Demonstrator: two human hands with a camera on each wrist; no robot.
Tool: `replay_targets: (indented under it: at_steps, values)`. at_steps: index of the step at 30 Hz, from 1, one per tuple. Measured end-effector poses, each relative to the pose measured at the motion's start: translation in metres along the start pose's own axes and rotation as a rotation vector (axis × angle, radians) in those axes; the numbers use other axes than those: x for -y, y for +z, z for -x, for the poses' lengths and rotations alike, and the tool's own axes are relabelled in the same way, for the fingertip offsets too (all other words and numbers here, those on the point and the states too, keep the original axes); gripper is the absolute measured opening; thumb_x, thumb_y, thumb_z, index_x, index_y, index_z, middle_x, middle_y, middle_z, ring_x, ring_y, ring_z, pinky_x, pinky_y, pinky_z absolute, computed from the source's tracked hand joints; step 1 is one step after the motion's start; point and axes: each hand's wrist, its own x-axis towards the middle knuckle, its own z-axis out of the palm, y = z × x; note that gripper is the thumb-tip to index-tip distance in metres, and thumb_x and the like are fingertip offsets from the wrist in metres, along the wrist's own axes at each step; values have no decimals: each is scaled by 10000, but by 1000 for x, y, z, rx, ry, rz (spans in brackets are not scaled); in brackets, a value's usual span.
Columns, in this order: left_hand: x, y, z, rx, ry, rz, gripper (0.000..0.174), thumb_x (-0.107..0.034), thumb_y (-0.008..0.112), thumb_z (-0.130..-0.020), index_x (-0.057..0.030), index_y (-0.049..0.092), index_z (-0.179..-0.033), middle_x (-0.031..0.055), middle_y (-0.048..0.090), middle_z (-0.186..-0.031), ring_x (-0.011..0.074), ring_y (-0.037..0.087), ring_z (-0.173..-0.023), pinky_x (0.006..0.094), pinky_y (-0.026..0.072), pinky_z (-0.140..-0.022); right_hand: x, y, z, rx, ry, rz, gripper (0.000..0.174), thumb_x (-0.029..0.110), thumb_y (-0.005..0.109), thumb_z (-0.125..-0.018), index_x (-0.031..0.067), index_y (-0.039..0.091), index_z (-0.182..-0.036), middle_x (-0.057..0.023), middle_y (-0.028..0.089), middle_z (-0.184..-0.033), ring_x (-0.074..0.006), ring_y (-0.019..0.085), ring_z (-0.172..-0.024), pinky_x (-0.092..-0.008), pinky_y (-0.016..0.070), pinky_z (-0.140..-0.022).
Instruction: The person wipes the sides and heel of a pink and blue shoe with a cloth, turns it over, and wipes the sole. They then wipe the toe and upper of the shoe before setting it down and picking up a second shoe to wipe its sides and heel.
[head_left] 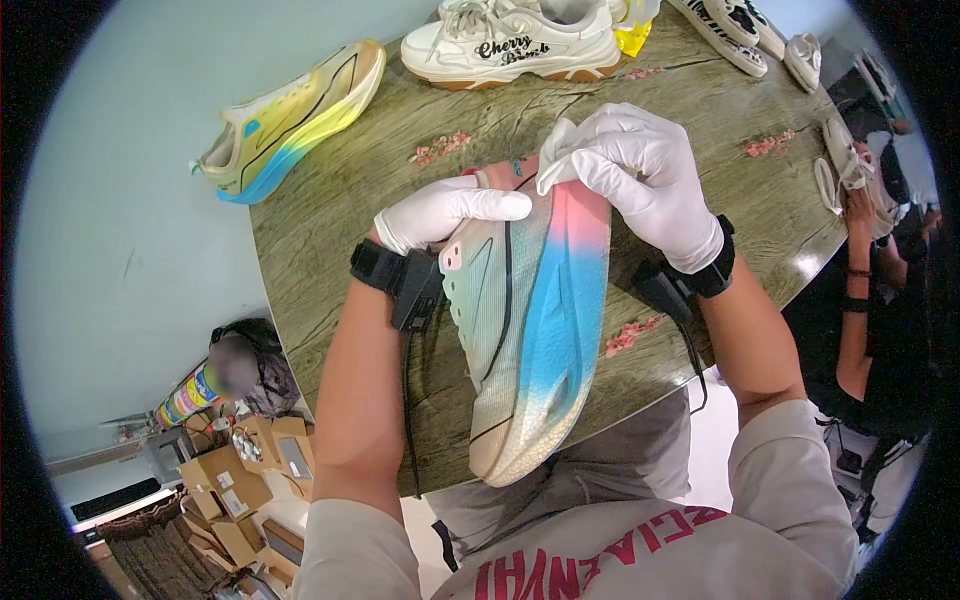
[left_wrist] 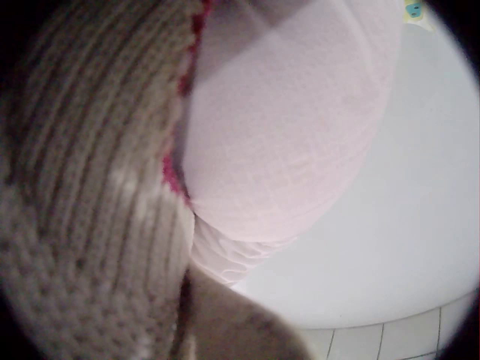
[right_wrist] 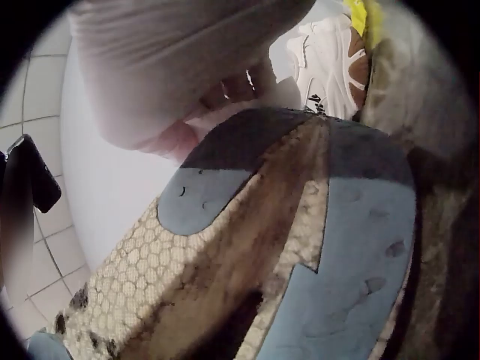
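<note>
shoe [head_left: 540, 330] side-on in head view (right wrist: blue-grey outsole [right_wrist: 352, 255])

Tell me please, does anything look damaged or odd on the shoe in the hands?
Yes, the shoe looks worn underneath: its blue sole patch has small dark marks, and the honeycomb-patterned part has dark smudges, perhaps dirt.

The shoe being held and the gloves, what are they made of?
The shoe's upper looks like thin mesh fabric, because fine ribbed lines show. Its thick, matt sole is probably foam, with grooves moulded in. The gloves seem to be thin, smooth rubber or plastic: they wrinkle closely around the fingers.
</note>
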Motion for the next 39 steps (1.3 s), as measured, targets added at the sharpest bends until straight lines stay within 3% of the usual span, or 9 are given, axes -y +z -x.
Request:
replay_targets:
  at_steps: [1,3,9,12,16,22,37,39]
  values:
    - [-3,4,2,0,-1,0,343,-245,735,-948,-5,663,-1182,-3,684,-939,23,610,-703,188,490,-609,2,0,0,0,1,-1,160,155,676,-937,67,778,-851,-99,714,-803,-264,668,-798,-369,515,-788]
    - [-7,10,6,-16,-24,21,382,-236,741,-943,-4,643,-1231,5,667,-1078,47,612,-913,216,500,-805,4,-1,1,17,2,33,148,157,681,-925,72,777,-850,-92,702,-784,-268,659,-781,-369,507,-771]
    - [-2,-3,0,30,-3,-65,447,-236,734,-946,2,610,-1304,23,662,-1183,81,615,-1026,239,489,-917,7,-2,2,24,-63,95,125,158,705,-887,72,759,-814,-77,667,-734,-274,627,-718,-367,488,-722]
    - [-9,16,5,84,87,33,506,-242,725,-952,3,567,-1365,33,663,-1207,90,622,-1030,238,491,-928,9,-3,3,30,-92,112,125,153,711,-874,67,743,-789,-77,650,-714,-276,606,-685,-373,474,-690]
    - [-9,14,7,91,56,90,542,-238,714,-960,5,528,-1408,40,662,-1227,104,633,-1034,248,502,-929,14,-3,1,22,-126,95,131,146,711,-867,67,726,-764,-74,637,-699,-280,595,-671,-377,466,-673]
    - [-1,-2,0,108,4,38,459,-204,708,-963,-4,574,-1353,44,670,-1208,101,644,-1025,272,525,-905,14,-6,1,71,-148,63,145,161,714,-857,76,706,-739,-67,622,-689,-283,589,-669,-385,460,-668]
    - [-3,1,3,71,-19,48,380,-213,717,-956,-11,643,-1269,25,713,-1089,72,667,-895,237,546,-786,29,-7,5,190,-165,-70,181,200,728,-858,80,713,-723,-41,629,-675,-267,604,-663,-381,441,-663]
    - [-2,0,1,87,2,10,401,-218,716,-957,-6,635,-1287,18,703,-1116,48,654,-891,227,543,-775,28,-7,6,201,-119,-239,188,214,722,-874,79,736,-744,-57,650,-685,-272,605,-646,-382,442,-654]
